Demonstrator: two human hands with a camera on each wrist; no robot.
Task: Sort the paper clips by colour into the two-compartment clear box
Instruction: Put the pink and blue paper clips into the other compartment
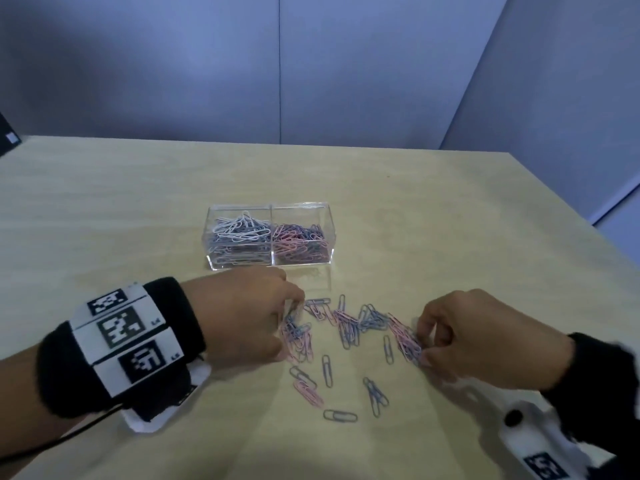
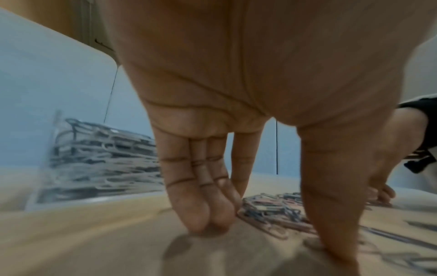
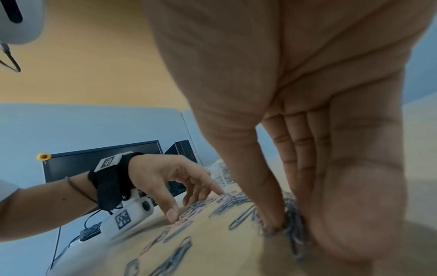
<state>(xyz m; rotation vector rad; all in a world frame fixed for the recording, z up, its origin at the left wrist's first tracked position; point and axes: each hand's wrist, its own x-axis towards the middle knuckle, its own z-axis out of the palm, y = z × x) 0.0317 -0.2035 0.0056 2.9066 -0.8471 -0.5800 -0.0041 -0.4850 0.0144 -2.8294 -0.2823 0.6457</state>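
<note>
The clear two-compartment box (image 1: 242, 263) stands mid-table; its left half holds white and grey-blue clips, its right half pink and grey-blue ones. Loose pink and grey-blue paper clips (image 1: 356, 322) lie scattered in front of it. My left hand (image 1: 289, 327) reaches down over a small heap (image 1: 298, 337), its straight fingers (image 2: 201, 214) and thumb touching the table either side of the clips (image 2: 272, 211). My right hand (image 1: 420, 344) pinches a bunch of mostly grey-blue clips (image 1: 407, 341) between thumb and fingers (image 3: 289, 226). The left hand (image 3: 196, 203) also shows in the right wrist view.
The wooden table (image 1: 138, 202) is bounded by blue-grey partition walls (image 1: 311, 64) behind and at the right. A dark monitor (image 3: 101, 164) stands off to the left. Single clips (image 1: 341, 415) lie nearer me. Wrist cameras (image 3: 132, 211) hang below both wrists.
</note>
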